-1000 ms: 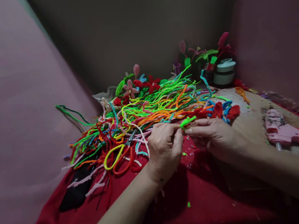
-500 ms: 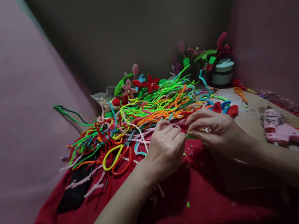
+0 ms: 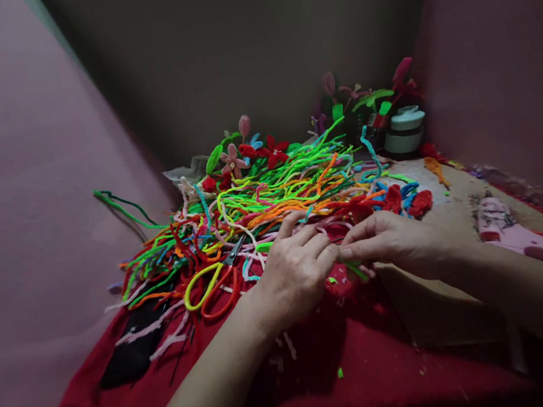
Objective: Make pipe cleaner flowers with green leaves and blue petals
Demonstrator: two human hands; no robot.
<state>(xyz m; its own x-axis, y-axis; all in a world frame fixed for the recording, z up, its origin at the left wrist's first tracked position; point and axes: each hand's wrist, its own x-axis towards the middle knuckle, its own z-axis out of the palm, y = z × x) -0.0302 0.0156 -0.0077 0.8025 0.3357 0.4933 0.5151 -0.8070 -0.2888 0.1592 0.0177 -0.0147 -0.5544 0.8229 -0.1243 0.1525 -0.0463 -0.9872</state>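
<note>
My left hand [image 3: 303, 263] is closed, its fingertips meeting my right hand's over the front of the pile. Between them is a bright green pipe cleaner [image 3: 356, 270]; one end juts out below my right fingers, and the rest is mostly covered by my fingers. My right hand [image 3: 390, 240] pinches it with thumb and forefinger. A green strand also shows just left of my left hand; whether it is the same piece I cannot tell. Scissors [image 3: 211, 286] with yellow and red handles lie left of my left hand, blades toward the pile.
A heap of multicoloured pipe cleaners [image 3: 275, 193] spreads behind my hands. Fuzzy flowers [image 3: 274, 152] and a lidded pale jar [image 3: 405, 131] stand at the back. A pink glue gun [image 3: 524, 239] lies right, a black flat object [image 3: 133, 351] left, on red cloth [image 3: 377, 377].
My right hand has turned and lowered slightly, its fingers now pinched closer to my left hand. More of the green pipe cleaner shows below them. A green strand has appeared left of my left hand.
</note>
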